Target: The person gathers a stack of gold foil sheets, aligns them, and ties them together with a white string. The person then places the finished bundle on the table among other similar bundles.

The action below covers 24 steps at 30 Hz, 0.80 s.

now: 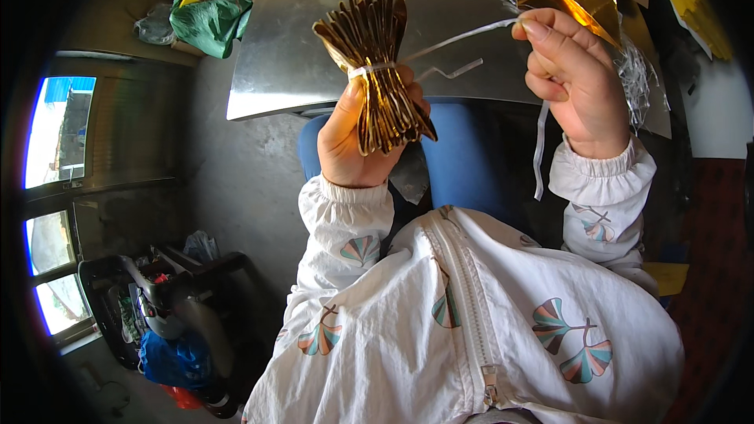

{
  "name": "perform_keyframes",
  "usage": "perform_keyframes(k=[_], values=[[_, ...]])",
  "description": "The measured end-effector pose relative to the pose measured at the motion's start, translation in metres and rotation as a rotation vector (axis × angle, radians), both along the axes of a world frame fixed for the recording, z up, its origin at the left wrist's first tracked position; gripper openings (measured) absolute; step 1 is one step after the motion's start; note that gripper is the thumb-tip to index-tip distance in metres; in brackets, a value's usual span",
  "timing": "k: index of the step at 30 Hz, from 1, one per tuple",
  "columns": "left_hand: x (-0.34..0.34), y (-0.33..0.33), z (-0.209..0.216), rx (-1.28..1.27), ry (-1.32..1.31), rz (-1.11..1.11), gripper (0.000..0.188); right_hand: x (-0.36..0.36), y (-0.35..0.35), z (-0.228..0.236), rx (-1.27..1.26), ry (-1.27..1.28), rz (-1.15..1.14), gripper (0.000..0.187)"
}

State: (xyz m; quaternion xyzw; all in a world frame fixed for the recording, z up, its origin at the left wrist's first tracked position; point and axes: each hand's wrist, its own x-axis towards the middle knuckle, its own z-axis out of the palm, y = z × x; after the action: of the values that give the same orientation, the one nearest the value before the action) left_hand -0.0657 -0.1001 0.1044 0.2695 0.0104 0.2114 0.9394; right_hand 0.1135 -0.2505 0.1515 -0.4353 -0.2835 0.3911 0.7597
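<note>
**Gold strip bundle held upright, tie strand drawn to the right**

Head view: While the left hand (363,145) is clenched around the lower half of a bundle of folded gold foil strips (377,63), we note that the bundle's long axis runs roughly vertical, fanning out above and below a white tie at its waist. A thin white plastic strand (455,38) leads from that waist up and rightward to the right hand (577,86), which pinches its end between thumb and fingers; a loose tail hangs below this hand. The left hand is therefore on the bundle itself, the right well apart from it, joined only by the strand.

Behind lies a grey metal tabletop (275,71) carrying a loose gold foil sheet (573,0) and a crumpled green plastic bag (208,23), its contents not visible. A dark crate (157,306) at lower left holds mixed clutter, including a blue bag.
</note>
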Motion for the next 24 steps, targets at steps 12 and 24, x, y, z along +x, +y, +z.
perform_keyframes(k=[12,24], values=[[0.008,0.0,0.0,-0.163,-0.16,-0.126,0.055,0.026,-0.01,-0.008,0.019,-0.134,-0.024,0.015],[0.005,0.004,-0.002,-0.077,-0.061,-0.081,0.058,0.026,-0.014,0.005,-0.084,-0.183,0.066,0.017]])
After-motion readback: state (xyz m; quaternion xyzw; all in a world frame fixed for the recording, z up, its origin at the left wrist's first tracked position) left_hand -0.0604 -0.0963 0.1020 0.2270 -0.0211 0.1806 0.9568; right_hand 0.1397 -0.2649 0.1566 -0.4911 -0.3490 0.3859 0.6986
